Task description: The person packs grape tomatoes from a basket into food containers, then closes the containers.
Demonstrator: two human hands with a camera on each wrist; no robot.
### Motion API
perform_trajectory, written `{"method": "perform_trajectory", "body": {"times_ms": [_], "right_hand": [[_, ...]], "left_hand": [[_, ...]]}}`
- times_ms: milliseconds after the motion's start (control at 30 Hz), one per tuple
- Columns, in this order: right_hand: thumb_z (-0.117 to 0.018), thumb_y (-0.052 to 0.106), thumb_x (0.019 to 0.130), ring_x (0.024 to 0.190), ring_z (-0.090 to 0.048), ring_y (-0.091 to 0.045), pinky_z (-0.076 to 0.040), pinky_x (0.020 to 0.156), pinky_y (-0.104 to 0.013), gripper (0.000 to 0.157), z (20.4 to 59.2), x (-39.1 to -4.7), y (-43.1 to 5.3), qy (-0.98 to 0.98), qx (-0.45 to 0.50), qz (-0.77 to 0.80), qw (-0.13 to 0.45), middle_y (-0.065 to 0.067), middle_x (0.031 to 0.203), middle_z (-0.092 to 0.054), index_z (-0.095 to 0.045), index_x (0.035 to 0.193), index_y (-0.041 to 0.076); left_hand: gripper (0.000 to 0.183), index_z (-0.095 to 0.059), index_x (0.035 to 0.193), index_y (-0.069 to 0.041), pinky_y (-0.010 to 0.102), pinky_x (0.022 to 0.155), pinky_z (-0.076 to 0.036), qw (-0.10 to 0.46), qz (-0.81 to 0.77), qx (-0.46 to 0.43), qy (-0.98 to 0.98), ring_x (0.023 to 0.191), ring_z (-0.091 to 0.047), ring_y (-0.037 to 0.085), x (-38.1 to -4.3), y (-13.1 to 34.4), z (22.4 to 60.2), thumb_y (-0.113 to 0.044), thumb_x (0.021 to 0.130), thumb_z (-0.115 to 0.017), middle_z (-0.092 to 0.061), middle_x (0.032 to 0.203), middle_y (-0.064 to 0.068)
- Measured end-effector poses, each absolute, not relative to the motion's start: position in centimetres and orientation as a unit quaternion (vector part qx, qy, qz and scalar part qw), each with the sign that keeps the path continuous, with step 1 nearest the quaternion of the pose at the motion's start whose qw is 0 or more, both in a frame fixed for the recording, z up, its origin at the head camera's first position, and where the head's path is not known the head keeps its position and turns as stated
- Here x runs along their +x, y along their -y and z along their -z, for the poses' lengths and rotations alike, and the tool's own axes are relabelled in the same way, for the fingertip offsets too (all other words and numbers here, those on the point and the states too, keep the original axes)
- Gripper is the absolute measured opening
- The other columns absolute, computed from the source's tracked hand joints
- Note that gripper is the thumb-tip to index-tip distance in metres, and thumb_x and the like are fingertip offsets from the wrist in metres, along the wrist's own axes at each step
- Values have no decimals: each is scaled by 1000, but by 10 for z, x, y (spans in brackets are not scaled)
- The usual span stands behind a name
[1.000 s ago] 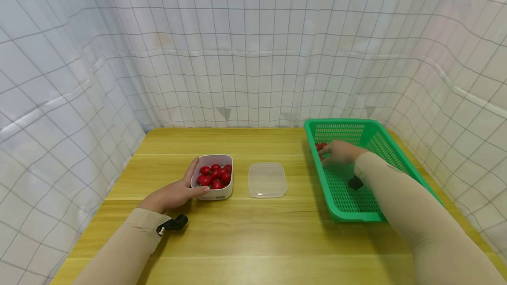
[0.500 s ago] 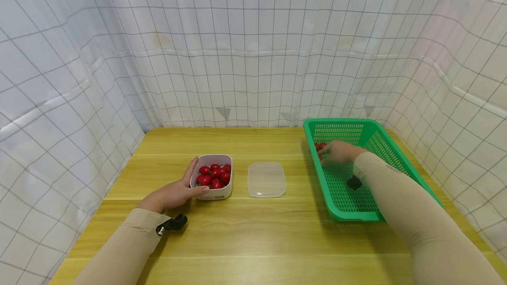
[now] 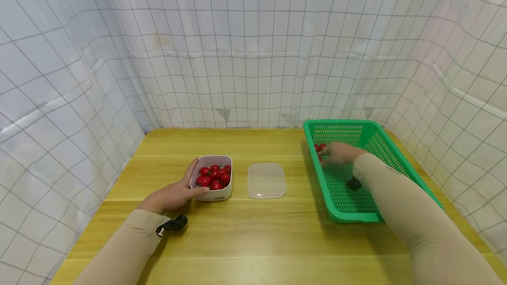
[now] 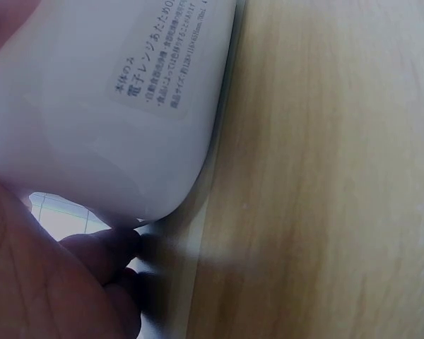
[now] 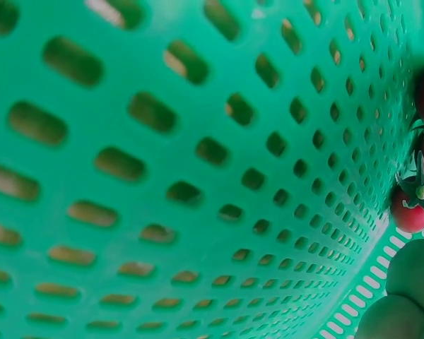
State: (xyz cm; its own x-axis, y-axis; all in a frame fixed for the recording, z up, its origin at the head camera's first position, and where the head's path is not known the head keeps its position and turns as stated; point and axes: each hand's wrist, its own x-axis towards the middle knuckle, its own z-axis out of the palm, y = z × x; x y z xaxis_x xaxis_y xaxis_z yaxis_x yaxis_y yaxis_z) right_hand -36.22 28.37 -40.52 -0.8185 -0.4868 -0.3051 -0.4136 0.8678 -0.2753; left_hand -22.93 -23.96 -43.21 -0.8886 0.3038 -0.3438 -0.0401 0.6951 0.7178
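My left hand holds a white square food container, thumb at its front rim and fingers along its left side. Cherry tomatoes fill much of that container. In the left wrist view, the container's printed wall fills the upper left. My right hand reaches down inside a green plastic basket, at its left wall. Tomatoes with green stems lie beside my fingers in the right wrist view. I cannot tell whether those fingers grip a tomato.
Between container and basket, a translucent square lid lies flat on the wooden table. A white grid-patterned curtain encloses the table at the back and both sides.
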Motion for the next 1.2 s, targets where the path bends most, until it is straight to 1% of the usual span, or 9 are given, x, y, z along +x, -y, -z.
{"method": "perform_trajectory", "body": {"times_ms": [200,600,900,1200], "right_hand": [[-68,37,103,141,-51,-49,-44,115,-62,56,405,-362,-284,-948,-237,100,187,-24,149,-60,-62,145,2],[-68,34,103,141,-51,-49,-44,115,-61,54,406,-362,-283,-948,-239,98,185,-24,149,-60,-62,145,1],[-69,35,102,140,-52,-49,-45,114,-62,54,407,-362,-283,-948,-239,100,182,-25,148,-60,-63,144,1],[-69,36,102,139,-53,-48,-45,113,-62,54,408,-362,-283,-950,-238,97,179,-24,147,-61,-63,144,2]], "left_hand": [[117,28,164,-33,75,123,-21,221,-375,75,-897,156,-18,59,-229,239,432,-62,97,-63,-3,175,29],[117,27,165,-31,74,123,-21,221,-374,74,-898,156,-17,59,-228,238,431,-63,96,-63,-3,174,29],[116,27,164,-32,74,123,-20,223,-382,74,-894,157,-15,58,-228,239,431,-61,97,-63,-1,175,28],[116,27,164,-33,74,124,-17,226,-396,75,-887,158,-10,58,-228,238,431,-59,97,-64,3,176,26]]}}
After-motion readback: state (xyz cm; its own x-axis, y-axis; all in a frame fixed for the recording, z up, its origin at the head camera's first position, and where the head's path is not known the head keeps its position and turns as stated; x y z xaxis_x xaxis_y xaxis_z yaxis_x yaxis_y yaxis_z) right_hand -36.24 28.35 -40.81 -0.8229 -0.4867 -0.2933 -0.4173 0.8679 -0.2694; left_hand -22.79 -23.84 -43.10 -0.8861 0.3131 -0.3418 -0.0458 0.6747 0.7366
